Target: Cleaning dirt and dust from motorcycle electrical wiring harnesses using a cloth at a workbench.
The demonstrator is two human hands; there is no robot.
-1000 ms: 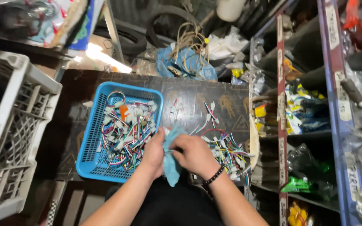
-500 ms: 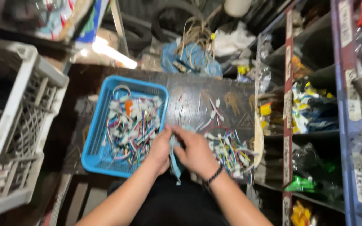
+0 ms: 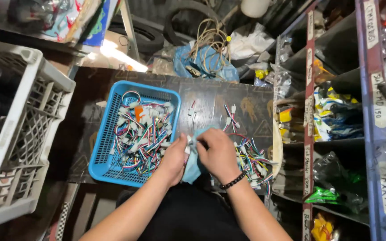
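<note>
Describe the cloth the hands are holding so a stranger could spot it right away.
Start at the blue plastic basket of coloured wire connectors on the dark table. Just right of it, the left hand and right hand pinch a light blue cloth, the only soft fabric among the wires.

A dark board (image 3: 228,100) fills mid-frame. At right stand cluttered shelves (image 3: 336,116); at left, a white crate (image 3: 18,134); along the top, a tyre (image 3: 193,18) and a bright light patch (image 3: 117,53)
</note>
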